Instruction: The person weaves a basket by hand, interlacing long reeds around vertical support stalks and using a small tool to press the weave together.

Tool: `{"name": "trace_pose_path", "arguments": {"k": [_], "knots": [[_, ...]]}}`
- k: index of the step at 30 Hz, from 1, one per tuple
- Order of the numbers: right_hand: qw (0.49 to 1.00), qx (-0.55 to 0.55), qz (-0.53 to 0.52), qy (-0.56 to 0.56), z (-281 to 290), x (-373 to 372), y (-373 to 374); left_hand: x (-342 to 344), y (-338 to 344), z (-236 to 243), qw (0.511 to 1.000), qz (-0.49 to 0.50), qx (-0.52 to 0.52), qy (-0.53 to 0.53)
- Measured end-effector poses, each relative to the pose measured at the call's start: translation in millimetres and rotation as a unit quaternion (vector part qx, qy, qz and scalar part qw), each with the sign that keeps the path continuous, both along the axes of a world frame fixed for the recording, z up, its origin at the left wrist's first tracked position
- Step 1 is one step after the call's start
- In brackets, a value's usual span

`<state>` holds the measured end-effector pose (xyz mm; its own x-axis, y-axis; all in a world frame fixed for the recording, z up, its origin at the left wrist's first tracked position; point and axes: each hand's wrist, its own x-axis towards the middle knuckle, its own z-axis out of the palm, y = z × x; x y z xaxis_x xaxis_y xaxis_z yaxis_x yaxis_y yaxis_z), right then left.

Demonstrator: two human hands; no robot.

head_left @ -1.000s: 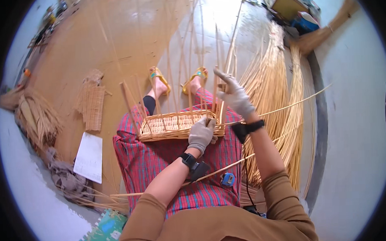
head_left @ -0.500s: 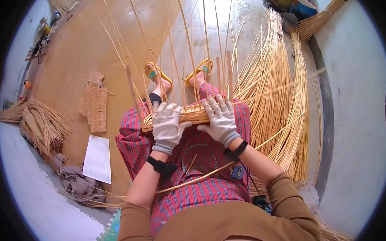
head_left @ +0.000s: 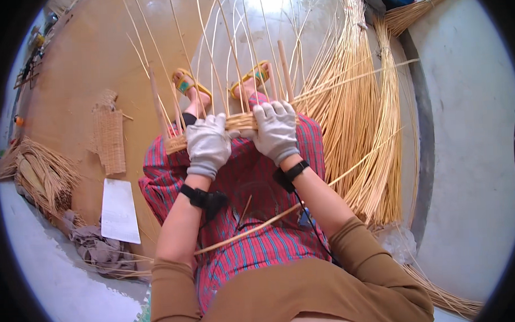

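A narrow woven wicker strip, part of a basket (head_left: 242,122), lies across my knees. Long thin rods and several thicker sticks (head_left: 285,69) rise from it, leaning away from me. In a grey-white knit glove, my left hand (head_left: 207,143) grips the strip left of its middle, fingers bent over the far side and thumb on the near side. My right hand (head_left: 276,129), gloved alike, clasps it near the right end. My palms hide parts of the weave. Red checked cloth (head_left: 252,172) covers my lap, with a long peeled cane (head_left: 243,237) and a short thin stick (head_left: 244,211) on it.
Big bundles of straw-coloured rods (head_left: 352,112) lie on the right. To the left are a flat woven panel (head_left: 109,140), a white board (head_left: 120,211), a brown fibre bundle (head_left: 45,174) and a crumpled grey cloth (head_left: 104,246). A blue object (head_left: 306,218) sits on my lap, partly covered by my right arm.
The strip has tipped so that its side shows more. My right hand's fingers have gone from flat and spread to bent over it, and my left fingers curl more. The whole view has shifted.
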<state>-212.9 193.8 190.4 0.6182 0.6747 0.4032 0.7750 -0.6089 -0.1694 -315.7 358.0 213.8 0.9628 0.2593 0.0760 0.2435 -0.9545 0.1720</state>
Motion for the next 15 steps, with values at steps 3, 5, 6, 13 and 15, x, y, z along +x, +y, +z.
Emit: {"name": "trace_pose_path", "arguments": {"k": [3, 5, 6, 13, 15], "knots": [[0.999, 0.044, 0.012, -0.014, -2.7, 2.2, 0.7, -2.5, -3.3, -11.2, 0.999, 0.010, 0.003, -0.048], [0.998, 0.043, 0.041, 0.027, 5.9, -8.1, -11.4, -20.7, -10.8, -11.5, 0.998, 0.016, -0.022, -0.059], [0.997, 0.042, 0.053, 0.049, 10.1, -16.7, -22.1, -33.2, -20.2, -12.8, 0.997, 0.018, -0.043, -0.061], [0.988, -0.001, 0.079, 0.134, -14.3, -51.2, -60.7, -73.8, -56.1, -42.3, 0.987, 0.048, -0.126, -0.088], [0.990, -0.039, 0.042, 0.131, -23.5, -52.2, -48.8, -65.8, -54.3, -47.2, 0.973, 0.075, -0.212, -0.043]]}}
